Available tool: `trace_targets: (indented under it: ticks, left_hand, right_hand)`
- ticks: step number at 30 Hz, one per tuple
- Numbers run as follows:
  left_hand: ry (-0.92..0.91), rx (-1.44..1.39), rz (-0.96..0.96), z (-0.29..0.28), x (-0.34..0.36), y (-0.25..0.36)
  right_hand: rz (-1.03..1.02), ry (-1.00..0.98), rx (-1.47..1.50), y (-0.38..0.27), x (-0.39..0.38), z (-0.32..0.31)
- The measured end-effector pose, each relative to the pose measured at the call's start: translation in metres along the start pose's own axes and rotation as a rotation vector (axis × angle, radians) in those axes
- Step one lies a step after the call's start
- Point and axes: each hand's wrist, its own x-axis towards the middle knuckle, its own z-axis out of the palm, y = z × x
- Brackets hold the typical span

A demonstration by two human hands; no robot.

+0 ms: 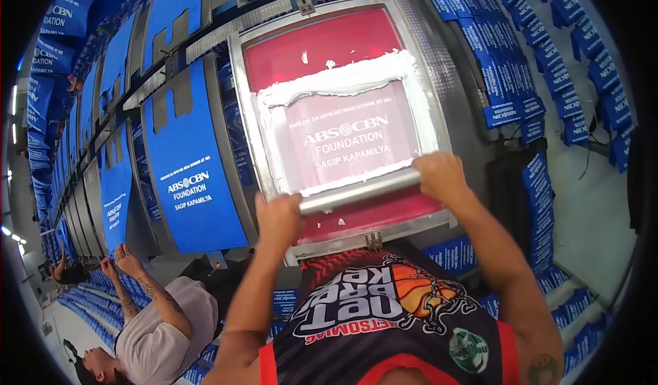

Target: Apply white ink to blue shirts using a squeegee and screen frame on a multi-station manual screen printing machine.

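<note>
A silver-coloured bar squeegee point(360, 191) lies across the near part of a screen-printing frame point(241, 76) with a metal border. My left hand point(279, 219) is closed round its left end, and my right hand point(442, 176) grips the right end. Beyond the squeegee, thick white ink point(336, 74) forms a ridge across the screen and smears along both sides. White lettering shows through the pale printing window point(346, 135). Red mesh point(329, 39) covers the far and near parts of the screen. What lies beneath the frame is hidden.
At left, blue printed bags point(192, 200) lie on grey platens in a long row. A co-worker point(161, 323) stands at lower left, hands point(127, 260) at the edge of one bag. Many blue bags point(493, 56) lie in overlapping rows at right.
</note>
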Motion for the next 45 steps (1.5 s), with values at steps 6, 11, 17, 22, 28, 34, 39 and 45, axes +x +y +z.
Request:
trace_targets:
  ticks: [6, 11, 17, 22, 28, 34, 39, 45]
  left_hand:
    - [0.252, 0.007, -0.01, 0.004, 0.091, -0.037]
    - [-0.043, 0.063, -0.193, -0.068, 0.199, -0.053]
    - [-0.06, 0.115, -0.006, -0.066, 0.234, 0.018]
    - [-0.095, -0.183, 0.144, -0.08, 0.261, -0.025]
    - [0.013, -0.139, 0.181, -0.11, 0.271, 0.002]
    - [0.006, 0.013, 0.062, -0.069, 0.255, 0.015]
    - [0.0, 0.06, 0.09, -0.097, 0.26, 0.022]
    - [-0.001, 0.028, 0.155, -0.1, 0.27, 0.005]
  right_hand:
    - [-0.022, 0.234, -0.104, 0.024, 0.095, 0.003]
    - [0.016, -0.036, -0.21, 0.039, 0.208, -0.054]
    - [-0.004, 0.293, -0.088, 0.023, 0.176, -0.051]
    - [0.255, -0.167, 0.827, -0.05, 0.0, -0.015]
    - [0.377, -0.523, 1.451, -0.107, -0.131, 0.094]
    - [0.652, -0.366, 1.224, -0.117, -0.134, 0.09]
    - [0.535, -0.298, 1.278, -0.123, -0.15, 0.019]
    - [0.454, -0.259, 1.528, -0.129, -0.155, 0.002]
